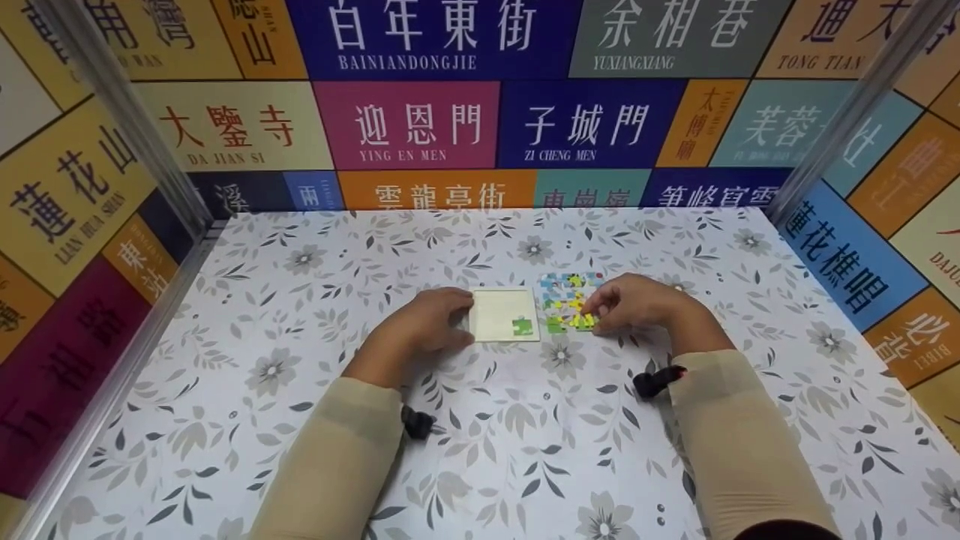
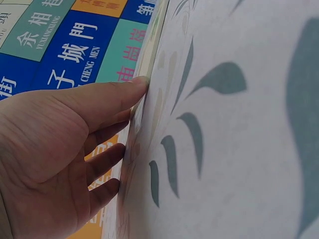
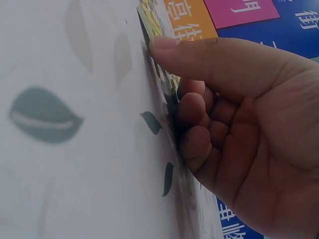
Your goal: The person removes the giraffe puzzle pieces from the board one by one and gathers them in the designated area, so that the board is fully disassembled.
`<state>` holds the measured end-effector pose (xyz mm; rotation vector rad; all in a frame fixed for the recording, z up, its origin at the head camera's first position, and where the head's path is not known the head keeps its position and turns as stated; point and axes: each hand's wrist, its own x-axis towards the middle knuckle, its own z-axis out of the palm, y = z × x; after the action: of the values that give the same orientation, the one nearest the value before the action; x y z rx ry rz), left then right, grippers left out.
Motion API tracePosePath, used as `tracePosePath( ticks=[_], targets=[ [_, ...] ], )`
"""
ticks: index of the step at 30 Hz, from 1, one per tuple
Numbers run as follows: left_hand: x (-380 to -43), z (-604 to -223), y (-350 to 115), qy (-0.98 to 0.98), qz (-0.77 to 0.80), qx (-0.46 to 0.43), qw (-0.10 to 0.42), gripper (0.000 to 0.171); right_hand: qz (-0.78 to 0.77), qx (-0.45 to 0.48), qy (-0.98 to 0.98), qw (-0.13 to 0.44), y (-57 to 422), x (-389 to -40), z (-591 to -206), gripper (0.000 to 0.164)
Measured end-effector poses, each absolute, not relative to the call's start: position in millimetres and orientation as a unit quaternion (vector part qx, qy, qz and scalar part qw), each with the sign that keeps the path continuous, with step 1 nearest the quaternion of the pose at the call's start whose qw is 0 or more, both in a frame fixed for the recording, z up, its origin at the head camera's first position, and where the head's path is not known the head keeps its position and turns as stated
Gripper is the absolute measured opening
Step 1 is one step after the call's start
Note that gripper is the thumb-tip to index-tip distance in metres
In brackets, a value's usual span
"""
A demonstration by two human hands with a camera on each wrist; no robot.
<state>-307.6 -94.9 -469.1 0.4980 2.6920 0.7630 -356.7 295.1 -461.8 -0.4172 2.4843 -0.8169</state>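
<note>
A shallow, cream-coloured square puzzle tray (image 1: 495, 311) lies on the table, with one green jigsaw piece (image 1: 522, 326) in its near right corner. My left hand (image 1: 431, 319) touches the tray's left side, thumb at the near corner and fingers farther back; the left wrist view shows the thumb (image 2: 117, 97) extended along that edge. Right of the tray, blue, yellow and green jigsaw pieces (image 1: 559, 300) lie close together. At their right side, my right hand (image 1: 634, 304) pinches a yellow-green piece (image 3: 149, 22) between thumb and index finger, the other fingers curled. My fingers partly hide that piece.
The table (image 1: 562, 450) has a white cover with grey leaves and flowers. Colourful printed panels (image 1: 420, 124) stand along the back and both sides. A small black device (image 1: 660, 381) sits at my right wrist, another black device (image 1: 418, 422) at my left.
</note>
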Motion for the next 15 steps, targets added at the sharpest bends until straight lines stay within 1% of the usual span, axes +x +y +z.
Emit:
tracePosePath(
  ticks=[9, 15],
  targets=[
    [-305.0, -465.8, -93.7, 0.938, 0.256, 0.183, 0.148, 0.069, -0.305, -0.146, 0.911, 0.237, 291.3, -355.0, -456.0, 0.037],
    [-303.0, -462.8, -94.2, 0.936, 0.263, 0.175, 0.154, 0.070, -0.309, -0.154, 0.910, 0.231, 272.2, -350.7, -446.8, 0.038]
  ],
)
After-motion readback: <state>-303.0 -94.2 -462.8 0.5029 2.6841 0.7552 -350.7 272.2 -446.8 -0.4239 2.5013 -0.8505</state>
